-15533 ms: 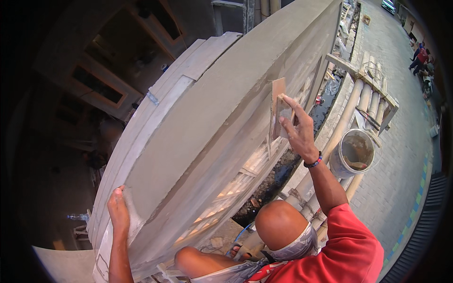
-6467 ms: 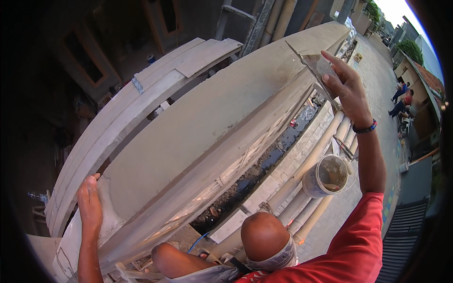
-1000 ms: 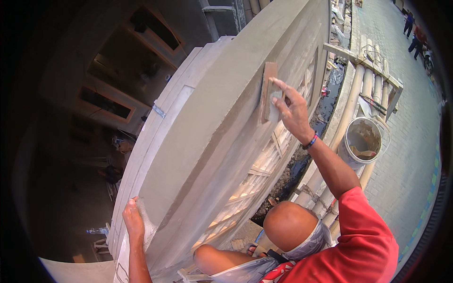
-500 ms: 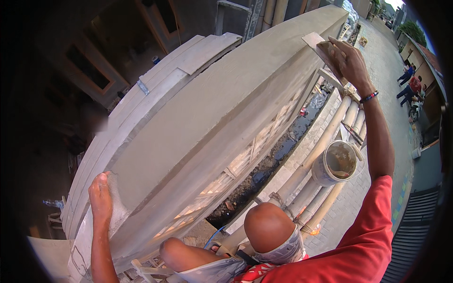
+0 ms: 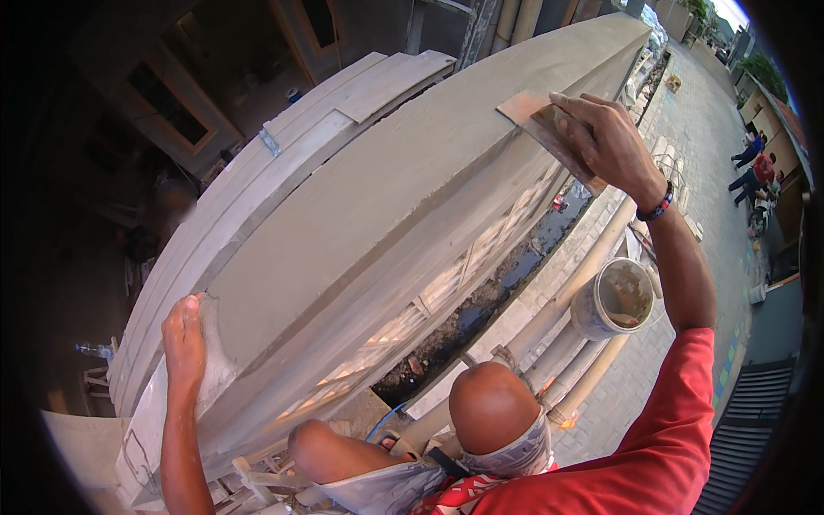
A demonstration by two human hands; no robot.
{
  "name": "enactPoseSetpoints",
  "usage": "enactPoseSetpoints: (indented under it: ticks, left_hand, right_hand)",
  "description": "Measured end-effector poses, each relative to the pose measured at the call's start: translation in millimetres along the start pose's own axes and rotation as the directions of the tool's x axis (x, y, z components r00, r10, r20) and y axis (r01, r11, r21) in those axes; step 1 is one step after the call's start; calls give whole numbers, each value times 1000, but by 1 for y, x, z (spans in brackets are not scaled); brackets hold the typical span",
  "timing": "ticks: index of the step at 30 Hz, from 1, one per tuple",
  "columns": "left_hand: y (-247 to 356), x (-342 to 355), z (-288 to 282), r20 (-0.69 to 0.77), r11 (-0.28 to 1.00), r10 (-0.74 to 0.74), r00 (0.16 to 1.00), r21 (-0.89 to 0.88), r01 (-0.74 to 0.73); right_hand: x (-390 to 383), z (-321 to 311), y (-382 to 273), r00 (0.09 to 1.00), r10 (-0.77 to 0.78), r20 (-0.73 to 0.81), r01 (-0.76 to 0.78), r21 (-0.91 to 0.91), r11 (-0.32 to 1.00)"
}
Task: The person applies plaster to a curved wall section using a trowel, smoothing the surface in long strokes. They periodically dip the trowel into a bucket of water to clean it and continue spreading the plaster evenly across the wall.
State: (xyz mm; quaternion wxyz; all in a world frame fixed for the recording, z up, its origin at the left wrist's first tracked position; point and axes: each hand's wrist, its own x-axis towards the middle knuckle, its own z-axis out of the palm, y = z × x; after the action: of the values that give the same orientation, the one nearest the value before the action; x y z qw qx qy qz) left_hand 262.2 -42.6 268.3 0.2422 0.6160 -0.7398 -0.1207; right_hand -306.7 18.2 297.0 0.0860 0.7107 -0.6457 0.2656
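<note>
My right hand (image 5: 605, 150) is closed around a flat, rectangular plastering float (image 5: 549, 133). The float lies across the outer edge of a long curved ledge (image 5: 343, 202) coated in smooth grey plaster, towards its far end. Its handle is mostly hidden by my fingers. At the ledge's near left end, my left hand (image 5: 183, 339) grips the rim, fingers together and bent over it. A paler, rougher patch (image 5: 219, 365) of plaster shows beside that hand.
Boards (image 5: 257, 167) run along the ledge's inner side. Below on the right, a bucket (image 5: 614, 299) with wet grey residue stands on bamboo poles (image 5: 562, 296). A ditch (image 5: 481, 318) with dark water runs under the ledge. Several people (image 5: 755, 167) are by the paved lane (image 5: 699, 129).
My right hand has brought the float leftward and nearer along the ledge's outer edge. My left hand keeps its place on the rim. The view has shifted slightly.
</note>
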Motion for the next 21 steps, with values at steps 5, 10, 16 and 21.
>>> enactPoseSetpoints:
  ticks: [5,10,16,21]
  left_hand:
    - [0,0,-2,0,1000,8,1000,25,-8]
    - [-3,0,2,-20,1000,4,1000,-4,-4]
    - [3,0,-1,-6,1000,1,1000,17,-1]
    - [-2,1,2,-17,999,17,1000,30,-16]
  right_hand:
    - [-13,25,-112,970,-238,43,223,223,949]
    - [-21,17,-152,947,-322,-17,294,455,840]
    - [-60,38,-20,842,489,-230,-90,832,547]
    - [-58,86,41,740,612,-278,-193,784,590]
